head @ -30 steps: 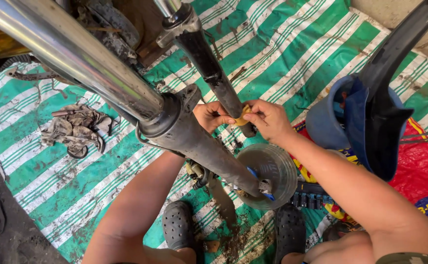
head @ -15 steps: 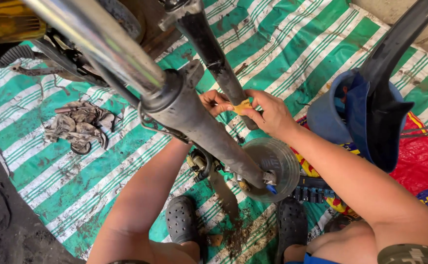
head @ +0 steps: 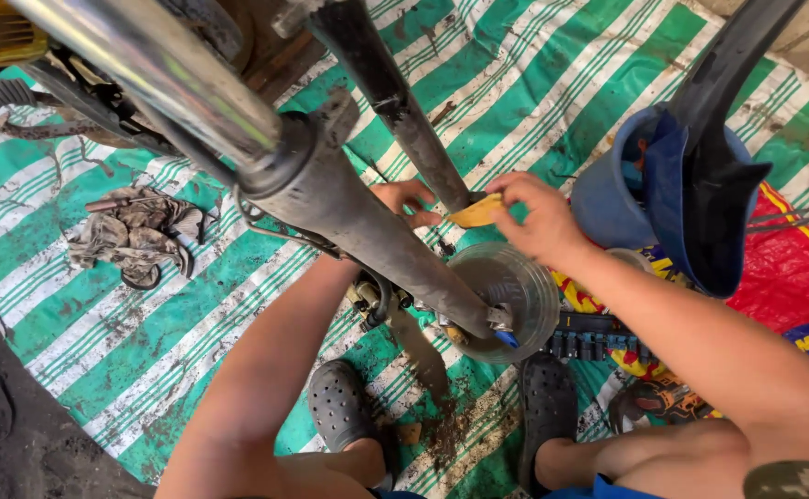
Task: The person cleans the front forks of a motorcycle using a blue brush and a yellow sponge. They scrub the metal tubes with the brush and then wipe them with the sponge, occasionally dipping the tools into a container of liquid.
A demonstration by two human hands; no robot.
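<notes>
Head view: the right hand (head: 539,222) pinches a small yellow scrap (head: 478,212) (perhaps sandpaper) against the grimy dark fork tube (head: 395,102), fingers closed on it. The left hand (head: 404,200) sits behind that tube, fingers curled; whether it grips anything I cannot tell. The tube remains dirty along most of its length, so cleaning seems barely under way. Two fork legs show, one clear plastic container (head: 508,291) below, one blue bucket (head: 612,189), one greasy rag (head: 136,231), two black clogs (head: 340,407).
</notes>
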